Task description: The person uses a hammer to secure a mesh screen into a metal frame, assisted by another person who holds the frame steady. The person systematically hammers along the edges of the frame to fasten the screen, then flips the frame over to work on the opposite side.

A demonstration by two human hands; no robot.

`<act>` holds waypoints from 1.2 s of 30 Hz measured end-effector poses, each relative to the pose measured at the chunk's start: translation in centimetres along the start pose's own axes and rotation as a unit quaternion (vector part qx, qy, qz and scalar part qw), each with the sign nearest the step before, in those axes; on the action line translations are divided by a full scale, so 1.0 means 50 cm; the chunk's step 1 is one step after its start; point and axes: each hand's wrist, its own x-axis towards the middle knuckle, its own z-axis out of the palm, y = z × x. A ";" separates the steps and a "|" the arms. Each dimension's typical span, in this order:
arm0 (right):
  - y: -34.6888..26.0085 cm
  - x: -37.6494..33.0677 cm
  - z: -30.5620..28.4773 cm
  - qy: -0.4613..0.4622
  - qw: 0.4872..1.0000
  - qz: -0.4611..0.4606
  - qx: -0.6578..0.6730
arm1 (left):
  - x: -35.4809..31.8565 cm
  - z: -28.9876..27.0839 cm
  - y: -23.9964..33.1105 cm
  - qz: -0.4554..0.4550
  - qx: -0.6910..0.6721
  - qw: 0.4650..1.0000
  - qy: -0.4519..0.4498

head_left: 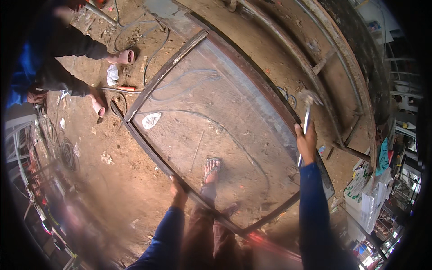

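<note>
A dark metal frame (148,145) with a see-through mesh panel (216,99) stretches in front of me, over the dirt floor. My left hand (179,192) is closed around its left rail, thumb on top. My right hand (307,145) grips a hammer (307,118) by its pale metal handle, with the head up and away from me. That hand is against the frame's right rail (252,72); whether its fingers also hold the rail I cannot tell. My sandalled foot (211,168) shows through the mesh.
Another person (58,67) is at the upper left, feet near a cable (155,63) and a white scrap (112,75). A large curved metal framework (315,67) lies at the upper right. Stacked pale boxes or sheets (371,198) are at the right. Coiled cable (67,153) lies left.
</note>
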 end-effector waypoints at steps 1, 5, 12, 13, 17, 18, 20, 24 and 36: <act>0.005 -0.042 -0.018 0.022 0.999 -0.026 0.040 | 0.005 0.000 -0.003 0.003 0.011 1.000 -0.013; 0.046 -0.233 -0.069 0.044 0.991 0.015 0.126 | 0.029 -0.016 -0.010 0.000 0.019 0.999 -0.028; 0.181 -0.616 -0.082 -0.003 0.939 0.164 0.302 | 0.013 -0.054 0.009 -0.037 -0.031 0.994 -0.095; 0.206 -0.665 -0.086 -0.016 0.937 0.179 0.301 | 0.000 -0.064 0.018 -0.011 -0.003 0.995 -0.094; 0.289 -0.845 -0.117 -0.050 0.946 0.199 0.249 | -0.050 -0.092 0.018 -0.020 -0.017 0.995 -0.093; 0.305 -0.879 -0.134 -0.064 0.959 0.184 0.204 | -0.055 -0.103 0.013 -0.016 -0.049 0.993 -0.110; 0.330 -0.934 -0.164 -0.099 0.958 0.184 0.197 | -0.051 -0.117 -0.001 -0.012 -0.084 0.986 -0.142; 0.365 -1.026 -0.222 -0.114 0.960 0.176 0.187 | -0.015 -0.128 -0.017 0.014 -0.065 0.988 -0.141; 0.429 -1.124 -0.239 -0.105 0.957 0.250 0.099 | -0.069 -0.081 0.007 0.008 -0.079 0.990 -0.121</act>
